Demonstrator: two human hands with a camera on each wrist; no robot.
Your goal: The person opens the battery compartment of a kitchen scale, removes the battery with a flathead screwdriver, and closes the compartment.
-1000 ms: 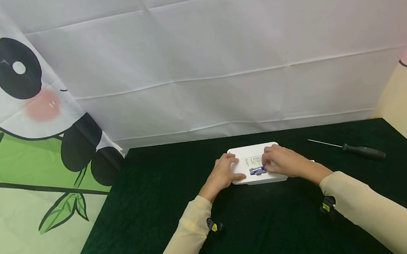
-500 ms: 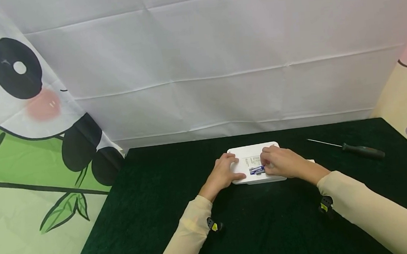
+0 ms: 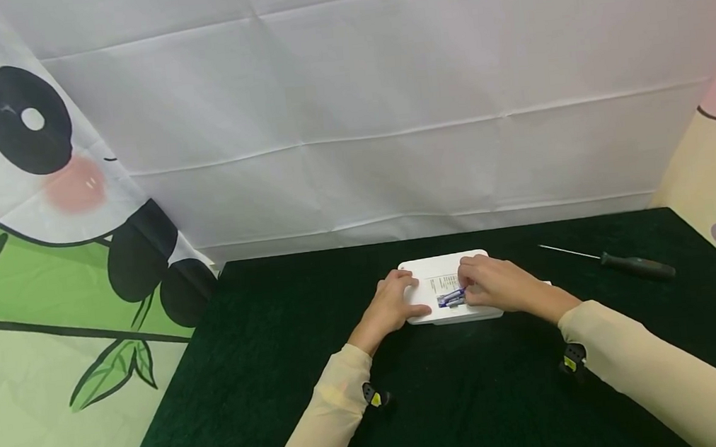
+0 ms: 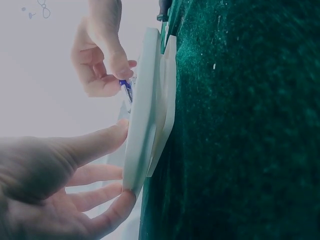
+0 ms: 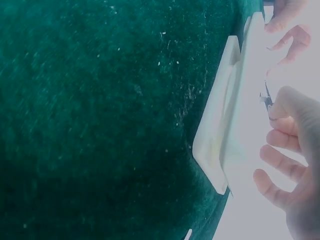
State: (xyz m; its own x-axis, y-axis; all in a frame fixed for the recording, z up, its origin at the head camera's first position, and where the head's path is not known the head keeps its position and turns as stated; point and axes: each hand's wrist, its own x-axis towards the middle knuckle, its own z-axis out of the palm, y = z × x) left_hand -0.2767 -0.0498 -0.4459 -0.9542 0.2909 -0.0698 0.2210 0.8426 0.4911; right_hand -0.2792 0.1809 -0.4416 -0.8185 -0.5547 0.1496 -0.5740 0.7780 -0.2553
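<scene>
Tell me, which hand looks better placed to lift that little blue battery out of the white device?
Probably the right hand: its fingertips already pinch the blue battery, one end tilted up. The left hand lies flat, steadying the white device.

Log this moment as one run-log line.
left hand steadies white device | right hand pinches blue battery | screwdriver lies apart on green cloth

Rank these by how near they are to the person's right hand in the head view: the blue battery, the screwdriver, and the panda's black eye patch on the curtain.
1. Blue battery: at the right hand's fingertips, on the white device.
2. Screwdriver: lying on the green cloth, off to the right.
3. Panda's black eye patch: on the curtain, high at far left.
</scene>
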